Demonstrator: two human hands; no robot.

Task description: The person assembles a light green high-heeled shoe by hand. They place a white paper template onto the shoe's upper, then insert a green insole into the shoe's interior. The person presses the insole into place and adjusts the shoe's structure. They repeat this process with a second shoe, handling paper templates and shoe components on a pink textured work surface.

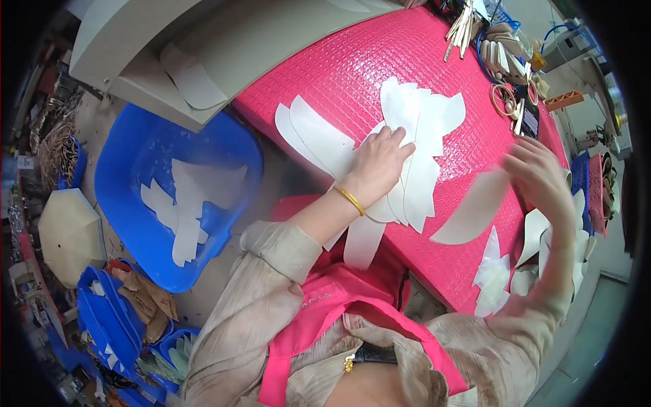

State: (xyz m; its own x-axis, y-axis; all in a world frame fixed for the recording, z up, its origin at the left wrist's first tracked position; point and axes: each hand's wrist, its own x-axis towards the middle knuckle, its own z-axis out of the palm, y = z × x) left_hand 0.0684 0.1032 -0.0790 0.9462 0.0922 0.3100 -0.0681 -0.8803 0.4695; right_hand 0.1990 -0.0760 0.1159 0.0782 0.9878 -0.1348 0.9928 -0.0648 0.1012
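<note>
Left hand (380, 166) flat and open, palm down, pressing on a fan (407, 136) of white cut pieces spread on the pink counter (339, 74). Pieces radiating out from under the palm: curved strips to the upper left, broader ones up and to the right, more hanging over the near counter edge below the wrist. About ten in the fan (overlap too heavy for an exact count). Gold bangle (350, 200) on the left wrist.

Right hand (539, 176) raised above the counter, well to the right of the fan, fingers curled and blurred; whether pinching or merely touching, cannot tell. One white piece (471, 207), long and curved, just below and left of that hand, its upper end meeting the fingers, lifted off the counter and blurred too.

Second, smaller heap (494, 275) of white pieces near the right counter edge, under the right forearm; several more past the edge, number unclear.

Off to the left, one blue basin (135, 156) on the floor, holding a loose pile (183, 203) of the same white pieces, roughly six. Further blue trays (102, 312) at lower left with brown and pale scraps. One white piece (193, 81) on the grey machine housing (224, 34) at the top. Rubber bands (503, 98) and a bundle of sticks (462, 27) at the far end of the counter.
</note>
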